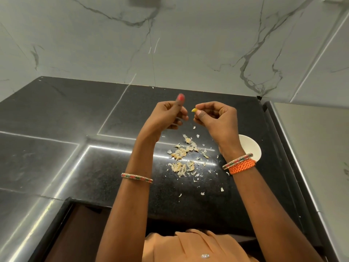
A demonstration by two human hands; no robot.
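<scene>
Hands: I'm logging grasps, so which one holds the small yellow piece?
The right hand pinches the yellow piece between thumb and fingertip; the left hand, thumb raised, shows nothing in its curled fingers.

Left hand [171,114]: raised, fingers curled toward palm, thumb upright with red-painted nail facing camera; nothing visible in grasp. Right hand [217,118]: level with left, just beside it, not touching; thumb and forefinger tips pinch small yellow piece [194,110], remaining fingers loosely curled behind. Both forearms bare, extended forward and upward, converging toward hands. Wrists bent slightly inward, backs of hands toward camera.
</scene>
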